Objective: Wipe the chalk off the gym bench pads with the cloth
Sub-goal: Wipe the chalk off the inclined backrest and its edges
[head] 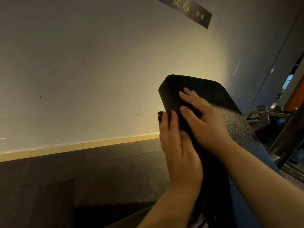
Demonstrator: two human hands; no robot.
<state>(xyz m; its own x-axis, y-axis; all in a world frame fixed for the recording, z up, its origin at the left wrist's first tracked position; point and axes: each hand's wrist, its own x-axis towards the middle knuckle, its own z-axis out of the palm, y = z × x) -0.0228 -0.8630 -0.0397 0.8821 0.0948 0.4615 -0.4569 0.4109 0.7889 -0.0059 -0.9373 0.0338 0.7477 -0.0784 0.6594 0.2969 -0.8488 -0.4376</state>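
A black textured bench pad (213, 96) slants from the lower right up towards the wall. My left hand (177, 145) lies flat against the pad's left side edge and presses a dark reddish cloth (160, 116) onto it; only a small corner of the cloth shows past my fingertips. My right hand (202, 116) rests flat on the pad's top face near its upper end, fingers straight and the thumb along the seam.
A pale wall (82, 71) with a tan baseboard (82, 146) stands behind the pad. Dark rubber flooring (65, 186) spreads to the left. Metal frame parts (266, 114) and a dark post (289, 134) crowd the right side. A black sign (189, 9) hangs high.
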